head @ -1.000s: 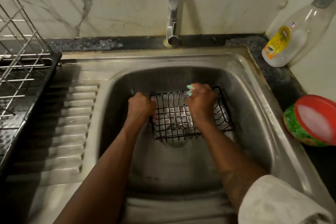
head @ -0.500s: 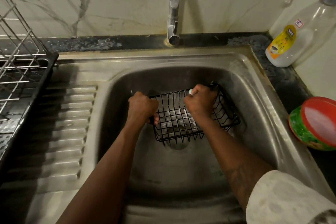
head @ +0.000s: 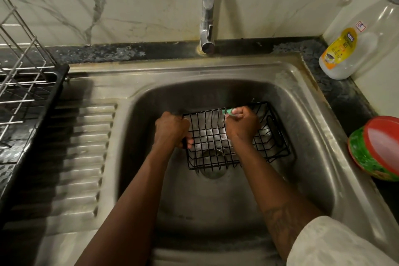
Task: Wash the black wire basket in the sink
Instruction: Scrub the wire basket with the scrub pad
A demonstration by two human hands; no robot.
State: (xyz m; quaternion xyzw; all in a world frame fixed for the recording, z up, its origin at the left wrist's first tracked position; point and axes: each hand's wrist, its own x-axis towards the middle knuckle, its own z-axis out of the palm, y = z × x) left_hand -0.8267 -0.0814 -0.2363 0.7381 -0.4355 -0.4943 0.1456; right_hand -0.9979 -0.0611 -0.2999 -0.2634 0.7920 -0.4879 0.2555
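A black wire basket (head: 210, 151) sits low in the steel sink (head: 311, 127), over the drain. My left hand (head: 171, 129) grips the basket's left rim with fingers curled round the wire. My right hand (head: 241, 123) is inside the basket near its far rim and holds a small green scrubber (head: 227, 111), of which only a tip shows past the fingers. Soapy foam shows through the basket's bottom wires.
A chrome tap (head: 208, 6) rises behind the sink, with no water visibly running. A dish rack on a black tray (head: 26, 84) stands at the left, beside the ribbed drainboard (head: 86, 157). A dish-soap bottle (head: 354, 49) and a red-and-green tub (head: 375, 149) stand on the right counter.
My right hand has shifted slightly along the basket's far rim with the scrubber, and the basket has turned a little. My left hand keeps its grip on the left rim.
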